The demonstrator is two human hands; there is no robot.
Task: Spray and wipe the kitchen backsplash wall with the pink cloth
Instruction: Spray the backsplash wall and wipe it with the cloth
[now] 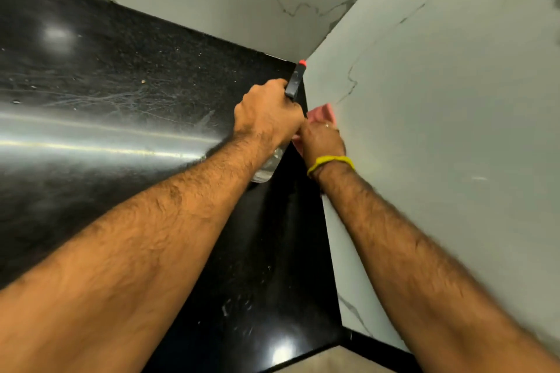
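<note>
A: Left grip (pixel 268 112)?
B: I see it clamped on the clear black-headed spray bottle (pixel 295 82).
A: Right grip (pixel 322 141)?
B: Pressing the pink cloth (pixel 322 112) on the white marble backsplash wall (pixel 439 100), three o'clock of the bottle, above the black desk (pixel 121 70).

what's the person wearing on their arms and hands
Both forearms are bare and hairy, with no sleeves in view. The right hand has a ring on one finger and a yellow band around the wrist. The left hand shows no jewellery or glove.

Left hand (pixel 268 113) around spray bottle (pixel 295 82), right hand (pixel 322 139) with pink cloth (pixel 321 112) against marbled backsplash wall (pixel 439 100) above black counter (pixel 121 70).
</note>
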